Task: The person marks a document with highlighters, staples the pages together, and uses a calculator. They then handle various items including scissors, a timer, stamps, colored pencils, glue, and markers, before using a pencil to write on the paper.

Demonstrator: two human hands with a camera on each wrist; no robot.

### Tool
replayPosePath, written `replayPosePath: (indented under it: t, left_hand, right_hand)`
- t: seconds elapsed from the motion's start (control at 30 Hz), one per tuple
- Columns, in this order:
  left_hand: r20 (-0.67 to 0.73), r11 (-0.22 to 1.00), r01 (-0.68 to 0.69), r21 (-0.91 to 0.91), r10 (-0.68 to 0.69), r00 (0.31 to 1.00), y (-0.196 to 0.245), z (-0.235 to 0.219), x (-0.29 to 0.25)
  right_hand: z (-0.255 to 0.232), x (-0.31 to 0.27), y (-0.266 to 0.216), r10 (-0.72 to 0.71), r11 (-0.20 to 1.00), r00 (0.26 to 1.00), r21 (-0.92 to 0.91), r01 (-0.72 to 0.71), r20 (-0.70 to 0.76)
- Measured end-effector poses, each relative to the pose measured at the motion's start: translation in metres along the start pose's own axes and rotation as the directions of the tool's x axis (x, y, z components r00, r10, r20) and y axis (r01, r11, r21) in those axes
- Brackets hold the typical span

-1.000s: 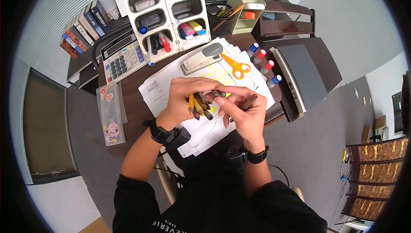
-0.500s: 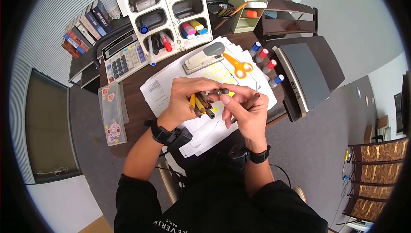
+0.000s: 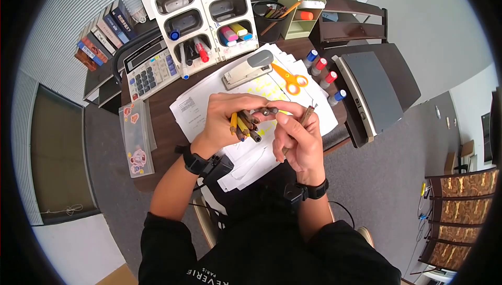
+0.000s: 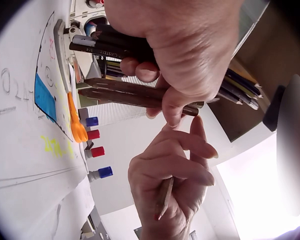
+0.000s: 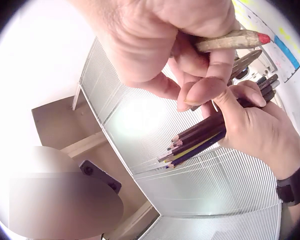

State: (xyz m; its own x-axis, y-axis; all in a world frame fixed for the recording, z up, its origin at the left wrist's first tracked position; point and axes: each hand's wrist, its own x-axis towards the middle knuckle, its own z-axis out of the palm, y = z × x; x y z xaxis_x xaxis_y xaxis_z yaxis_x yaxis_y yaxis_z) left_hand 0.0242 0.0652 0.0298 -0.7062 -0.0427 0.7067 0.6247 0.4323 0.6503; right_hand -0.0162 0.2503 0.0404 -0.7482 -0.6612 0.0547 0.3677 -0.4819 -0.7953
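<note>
My left hand [image 3: 218, 115] grips a bundle of pencils [image 3: 243, 124], mostly dark, with yellow ones at its near side. Two brown pencils [image 4: 125, 95] stick out apart from the bundle, held by the left thumb and fingers. My right hand [image 3: 303, 141] faces it, with a short brown pencil [image 5: 230, 40], red at the tip, tucked in its curled fingers. In the head view, the right thumb and forefinger are right at the ends of the two brown pencils.
Below the hands lie papers [image 3: 191, 104], a stapler [image 3: 246, 73] and orange scissors [image 3: 290, 80]. Several capped bottles [image 3: 328, 79] line the right side, beside a grey-black machine [image 3: 374, 94]. Behind stand a white organizer [image 3: 206, 20], a calculator [image 3: 151, 75] and a mesh pencil cup [image 3: 269, 28].
My right hand has shifted slightly right and toward me, and its pencil has turned more upright. The left hand keeps its hold on the bundle with hardly any movement.
</note>
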Motion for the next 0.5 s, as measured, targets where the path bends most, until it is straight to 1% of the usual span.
replayPosePath:
  t: [0.13,0.27,0.4,0.5]
  left_hand:
    - [0.021,1.000,0.028,0.006,-0.028,0.999,0.0008,-0.0009,-0.0002]
    - [0.001,1.000,0.013,0.006,-0.013,1.000,-0.0026,0.0007,-0.0003]
    - [-0.032,1.000,0.006,-0.021,-0.007,0.999,-0.0043,0.0004,-0.0012]
    - [-0.027,1.000,0.009,-0.023,-0.009,1.000,-0.0041,0.0000,-0.0011]
  right_hand:
    - [0.0021,0.0006,0.0002,0.009,1.000,0.999,-0.002,-0.009,-0.034]
    - [0.0030,0.0022,0.0006,0.019,1.000,0.999,0.009,-0.019,-0.032]
    - [0.0066,0.0042,0.0015,0.015,1.000,0.998,-0.005,-0.015,-0.064]
    - [0.0076,0.0042,0.0017,0.021,1.000,0.997,0.004,-0.021,-0.080]
